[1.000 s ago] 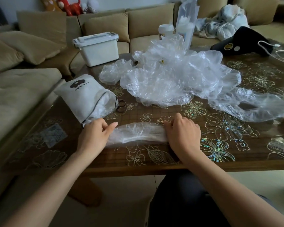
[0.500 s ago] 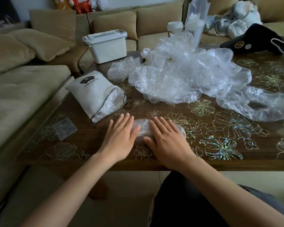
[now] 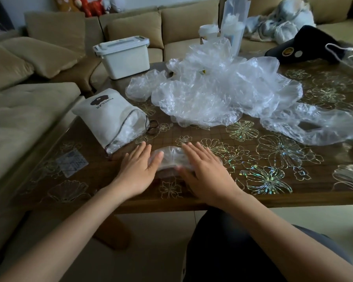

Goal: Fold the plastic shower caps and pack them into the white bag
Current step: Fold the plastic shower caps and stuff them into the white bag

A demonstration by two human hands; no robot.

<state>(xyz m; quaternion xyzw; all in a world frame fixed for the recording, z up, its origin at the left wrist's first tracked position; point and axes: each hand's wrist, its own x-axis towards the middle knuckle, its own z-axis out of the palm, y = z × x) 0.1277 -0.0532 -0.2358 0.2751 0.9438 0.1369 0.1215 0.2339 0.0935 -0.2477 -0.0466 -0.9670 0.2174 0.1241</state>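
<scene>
A folded clear shower cap [image 3: 171,156] lies on the table near its front edge. My left hand [image 3: 140,169] rests flat on its left end with straight fingers. My right hand [image 3: 206,171] presses flat on its right end, fingers spread. The white drawstring bag [image 3: 108,117] lies on its side just left of and beyond my left hand, its mouth open toward the cap, with clear plastic showing inside. A large heap of loose shower caps [image 3: 218,92] covers the middle of the table.
The wooden table [image 3: 263,192] has a flower-patterned clear cover. A white lidded box [image 3: 123,57] stands at the far left corner. A black object with a cord [image 3: 306,47] sits far right. Another stretched cap [image 3: 312,127] lies right. Sofas surround the table.
The cap was a long strip held at both ends; it is now folded short, and my two hands have come together and lie flat on it.
</scene>
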